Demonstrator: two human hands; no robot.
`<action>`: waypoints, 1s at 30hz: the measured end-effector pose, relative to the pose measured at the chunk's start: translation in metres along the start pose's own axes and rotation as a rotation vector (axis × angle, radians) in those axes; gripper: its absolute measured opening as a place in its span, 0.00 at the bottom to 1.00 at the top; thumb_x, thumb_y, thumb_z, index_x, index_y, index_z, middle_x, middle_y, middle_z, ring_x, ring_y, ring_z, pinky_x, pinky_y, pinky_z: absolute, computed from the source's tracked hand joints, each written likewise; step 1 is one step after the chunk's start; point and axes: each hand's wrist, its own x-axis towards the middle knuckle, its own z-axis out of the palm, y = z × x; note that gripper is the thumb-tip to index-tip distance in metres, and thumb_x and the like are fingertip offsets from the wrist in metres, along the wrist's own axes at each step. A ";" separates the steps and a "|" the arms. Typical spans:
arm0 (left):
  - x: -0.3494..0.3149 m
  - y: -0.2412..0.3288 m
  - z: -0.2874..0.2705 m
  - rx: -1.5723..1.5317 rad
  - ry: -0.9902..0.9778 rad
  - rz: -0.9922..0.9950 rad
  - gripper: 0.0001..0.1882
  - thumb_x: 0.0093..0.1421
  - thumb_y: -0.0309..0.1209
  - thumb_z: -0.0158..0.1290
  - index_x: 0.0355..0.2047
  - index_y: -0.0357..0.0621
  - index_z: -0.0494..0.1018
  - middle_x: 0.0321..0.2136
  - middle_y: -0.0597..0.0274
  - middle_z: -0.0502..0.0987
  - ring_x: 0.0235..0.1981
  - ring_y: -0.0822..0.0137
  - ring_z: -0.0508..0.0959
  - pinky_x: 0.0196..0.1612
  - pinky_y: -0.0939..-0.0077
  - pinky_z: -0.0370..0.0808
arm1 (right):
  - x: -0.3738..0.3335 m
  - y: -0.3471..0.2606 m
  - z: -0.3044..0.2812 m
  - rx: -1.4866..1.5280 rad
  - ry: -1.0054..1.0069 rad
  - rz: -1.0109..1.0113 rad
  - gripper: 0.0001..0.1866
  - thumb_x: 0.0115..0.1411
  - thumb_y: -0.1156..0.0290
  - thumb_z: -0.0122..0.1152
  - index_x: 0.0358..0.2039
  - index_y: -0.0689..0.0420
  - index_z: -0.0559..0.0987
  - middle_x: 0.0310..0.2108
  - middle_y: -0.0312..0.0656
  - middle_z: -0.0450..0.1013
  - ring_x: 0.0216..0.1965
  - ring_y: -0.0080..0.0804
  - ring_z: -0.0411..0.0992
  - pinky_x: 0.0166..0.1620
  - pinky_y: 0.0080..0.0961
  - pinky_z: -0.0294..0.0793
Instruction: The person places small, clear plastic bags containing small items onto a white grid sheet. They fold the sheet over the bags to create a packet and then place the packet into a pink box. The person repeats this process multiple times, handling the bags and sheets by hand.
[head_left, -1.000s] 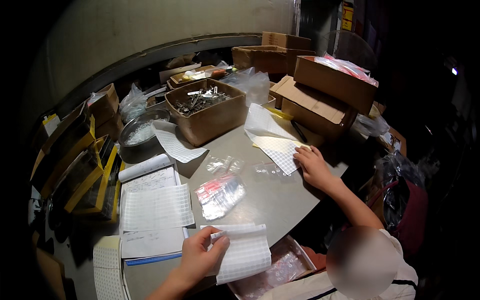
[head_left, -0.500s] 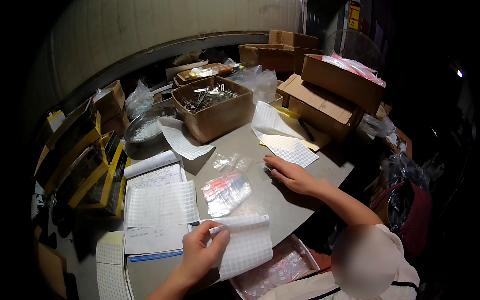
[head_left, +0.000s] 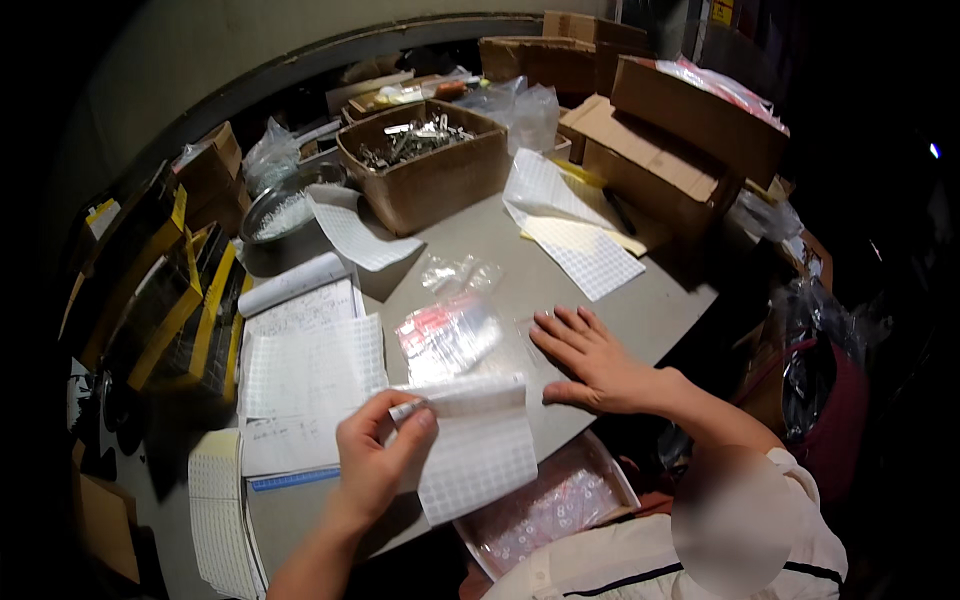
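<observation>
My left hand (head_left: 378,452) pinches the curled top edge of a white sheet of small round stickers (head_left: 478,462), which hangs over the table's front edge. Flat on the grey tabletop lies my right hand (head_left: 590,362), fingers spread. By its fingertips is a thin clear plastic piece (head_left: 527,338), hard to make out. Between the hands sits a stack of small clear zip bags (head_left: 450,338) with red marks. A few more small clear bags (head_left: 460,273) lie just beyond them.
An open notebook (head_left: 300,290) with a sticker sheet (head_left: 315,365) lies left. Further back stand a metal bowl of white pieces (head_left: 285,215) and a box of metal parts (head_left: 430,190). More sheets (head_left: 590,255) lie right; a tray of bagged rings (head_left: 550,510) sits below the edge.
My right hand has flattened and its fingers have spread. The left hand keeps hold of the sticker sheet. The whole view has shifted, so things on the table appear higher.
</observation>
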 end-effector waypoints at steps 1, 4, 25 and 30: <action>0.000 0.001 0.000 -0.017 0.011 0.010 0.07 0.67 0.27 0.61 0.40 0.35 0.78 0.31 0.69 0.80 0.33 0.80 0.76 0.37 0.83 0.72 | 0.000 -0.001 -0.001 0.031 -0.013 0.010 0.33 0.71 0.57 0.55 0.71 0.62 0.64 0.74 0.61 0.55 0.74 0.66 0.51 0.75 0.57 0.49; 0.006 0.004 0.001 -0.029 0.030 0.049 0.05 0.68 0.26 0.60 0.38 0.36 0.77 0.30 0.70 0.78 0.31 0.81 0.73 0.34 0.84 0.69 | -0.007 -0.010 -0.010 0.189 0.001 0.027 0.28 0.74 0.57 0.51 0.67 0.60 0.69 0.73 0.59 0.57 0.72 0.64 0.54 0.74 0.55 0.50; -0.003 0.008 0.004 -0.031 -0.025 0.085 0.05 0.67 0.24 0.61 0.40 0.35 0.78 0.32 0.70 0.79 0.33 0.81 0.74 0.38 0.86 0.69 | -0.039 -0.054 -0.057 1.013 0.315 0.201 0.10 0.71 0.72 0.60 0.36 0.65 0.85 0.34 0.40 0.82 0.37 0.23 0.78 0.42 0.21 0.76; -0.008 0.009 0.008 -0.015 -0.014 0.040 0.05 0.67 0.23 0.60 0.41 0.34 0.78 0.32 0.69 0.79 0.33 0.80 0.74 0.38 0.85 0.70 | -0.107 -0.032 -0.029 0.887 0.214 0.520 0.10 0.63 0.69 0.70 0.32 0.63 0.82 0.28 0.42 0.78 0.29 0.26 0.74 0.33 0.25 0.72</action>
